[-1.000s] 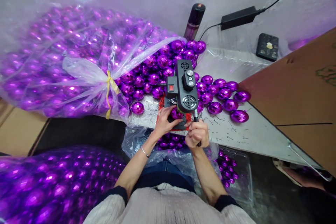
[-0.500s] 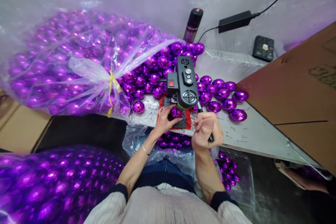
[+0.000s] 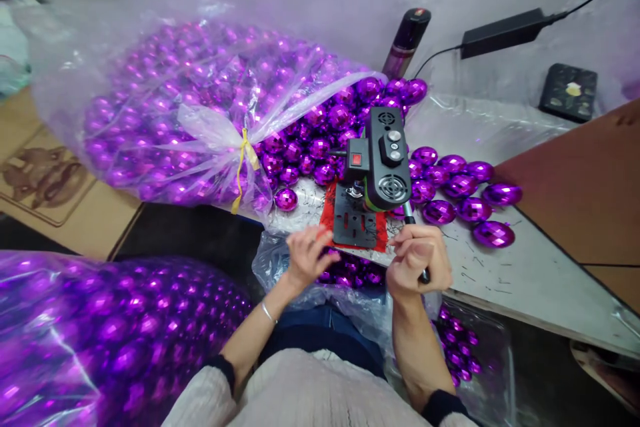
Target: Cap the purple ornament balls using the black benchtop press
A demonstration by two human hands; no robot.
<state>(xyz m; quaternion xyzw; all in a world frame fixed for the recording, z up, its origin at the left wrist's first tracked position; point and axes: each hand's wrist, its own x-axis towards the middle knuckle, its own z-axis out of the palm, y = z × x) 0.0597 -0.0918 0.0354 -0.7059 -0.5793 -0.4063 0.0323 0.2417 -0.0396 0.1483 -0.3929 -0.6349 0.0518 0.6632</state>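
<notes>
My right hand is wrapped round the black-tipped lever handle of a small black bench press, which has a red switch and round vents. The press's slotted black base plate is bare and rests on a red sheet. In front of the plate my left hand hovers with its fingers apart and nothing visible in it. Just below that hand, shiny purple baubles lie in clear plastic at the table's front edge.
A big clear bag of purple baubles, tied with yellow string, lies left of the press. Loose faceted baubles sit to the right. Behind stand a dark spray can and a power adapter. A cardboard box borders the right.
My left hand has let go of the purple bauble under the press and drawn back toward me; that bauble is gone from the plate. My right hand stays on the lever. The view has shifted left.
</notes>
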